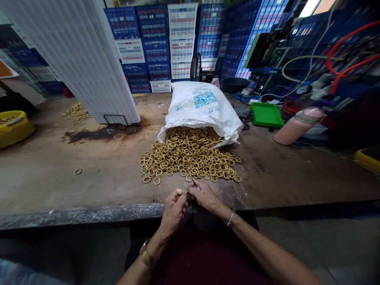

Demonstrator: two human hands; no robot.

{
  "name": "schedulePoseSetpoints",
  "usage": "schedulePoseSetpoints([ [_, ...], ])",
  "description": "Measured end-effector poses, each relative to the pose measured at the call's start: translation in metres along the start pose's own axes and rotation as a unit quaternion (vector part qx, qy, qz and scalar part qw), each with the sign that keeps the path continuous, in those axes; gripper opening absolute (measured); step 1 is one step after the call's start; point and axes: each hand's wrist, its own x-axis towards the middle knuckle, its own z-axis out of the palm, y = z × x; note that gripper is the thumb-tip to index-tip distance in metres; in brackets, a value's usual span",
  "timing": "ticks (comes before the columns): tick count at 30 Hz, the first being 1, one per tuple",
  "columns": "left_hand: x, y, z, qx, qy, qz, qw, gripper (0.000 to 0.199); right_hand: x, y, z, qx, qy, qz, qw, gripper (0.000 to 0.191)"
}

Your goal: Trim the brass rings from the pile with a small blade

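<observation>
Brass-coloured rings (190, 156) lie in a heap on the brown table (113, 182), spilling from the mouth of a white printed sack (204, 105). Just in front of the heap, at the table's near edge, my two hands meet. My left hand (174, 208) has its fingers pinched on a small brass-coloured piece, probably a ring, mostly hidden by the fingers. My right hand (206, 197) is closed around a small dark pointed tool (195, 184), its tip rising above the fingers. One loose ring (77, 171) lies apart at the left.
A tall white corrugated panel (97, 67) stands at the left, beside a small ring pile (76, 112) and a yellow basin (14, 128). At the right are a green tray (267, 114) and a pink bottle (297, 126). Crates (154, 51) are stacked behind the table.
</observation>
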Motion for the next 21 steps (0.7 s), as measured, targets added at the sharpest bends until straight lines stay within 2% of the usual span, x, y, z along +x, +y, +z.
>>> schedulePoseSetpoints([
  [6,0.003,0.001,-0.009,-0.077,-0.06,-0.051,0.994,0.035,0.0,-0.006,0.004,-0.032,0.02,-0.012,0.999,0.01],
  [10,0.001,0.002,-0.009,-0.108,-0.071,-0.056,0.99,0.033,0.003,-0.003,0.003,-0.016,0.026,-0.005,1.0,0.01],
  [14,-0.002,0.007,-0.006,-0.137,-0.066,-0.05,0.987,0.031,0.001,0.003,0.001,-0.102,0.059,-0.025,0.993,0.01],
  [18,-0.002,0.007,-0.004,-0.131,-0.04,-0.032,0.99,0.035,-0.007,0.005,0.002,-0.199,-0.011,-0.096,0.975,0.01],
  [21,-0.001,0.003,-0.004,-0.114,-0.023,-0.014,0.993,0.037,-0.011,0.004,0.006,-0.247,-0.032,-0.118,0.961,0.011],
])
